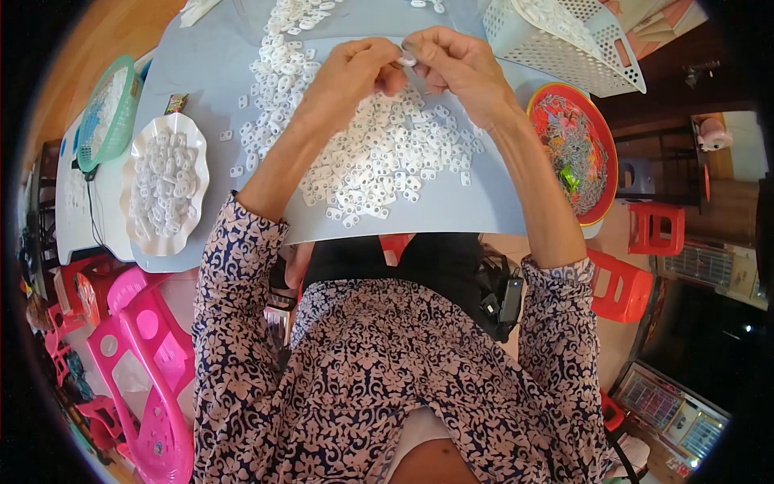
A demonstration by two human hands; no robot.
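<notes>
Your left hand point(355, 68) and right hand point(451, 64), both pinched shut on one small white plastic piece point(408, 58) above the worktop's point(484, 206) far-middle pile point(379, 161), risk dropping it if either grip slackens.

Both hands meet above the middle of the bench point(476, 211): the left hand point(355, 71) and right hand point(456, 63) pinch one small white plastic piece point(408, 58) between fingertips, over a heap of white pieces point(379, 165). A scalloped white dish point(187, 133) sits near the bench's left edge, a red bowl point(538, 98) at its right.
</notes>
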